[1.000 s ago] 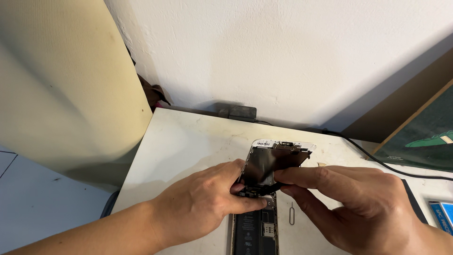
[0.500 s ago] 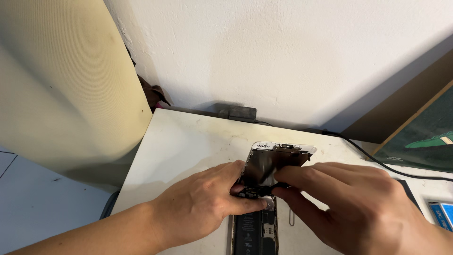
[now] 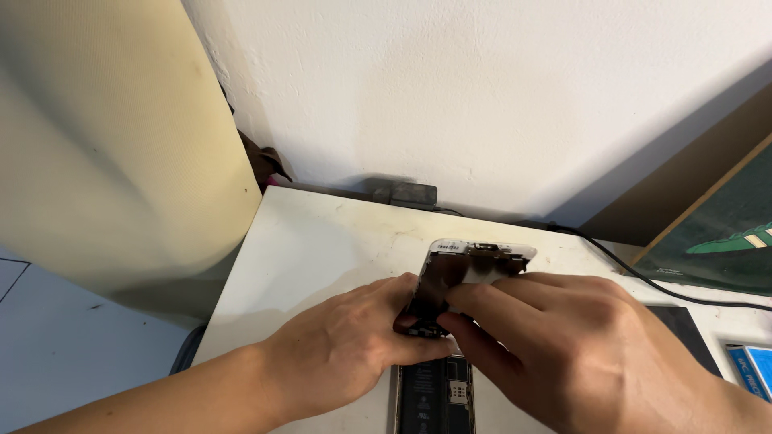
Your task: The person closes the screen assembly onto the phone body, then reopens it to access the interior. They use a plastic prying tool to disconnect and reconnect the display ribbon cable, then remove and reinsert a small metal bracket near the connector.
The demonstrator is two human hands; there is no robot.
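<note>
Head view: both hands meet at about 6 o'clock over a white table (image 3: pixel 322 241). An opened phone (image 3: pixel 434 398) lies flat there, its insides showing — battery and board — with the lower end cut off by the frame's bottom edge. Its screen panel (image 3: pixel 462 269) is lifted off the body and tilts up toward 12 o'clock, back side facing the camera; the top edge shows small parts too fine to make out.

The left hand (image 3: pixel 346 358) comes in from 8 o'clock, the forearm cut by the bottom edge. Its fingers are curled narrow and its thumb presses at the panel's lower left corner, where panel and body meet. Whether it pinches something small there cannot be told — the joint is hidden under both hands.

The right hand (image 3: pixel 579 354) comes in from 4 o'clock and is half out of frame. Its fingers (image 3: pixel 482 301) lie across the panel's back, holding it up; the thumb is tucked under, near the left thumb.

At 12 o'clock a dark adapter (image 3: pixel 404 194) sits against the wall (image 3: pixel 482 96). A black cable (image 3: pixel 635 273) runs off toward 3 o'clock. At 9 o'clock stands a cream-coloured curved surface (image 3: pixel 104 145), only partly seen. At 3 o'clock a framed green board (image 3: pixel 716 241) is cut off by the edge.
</note>
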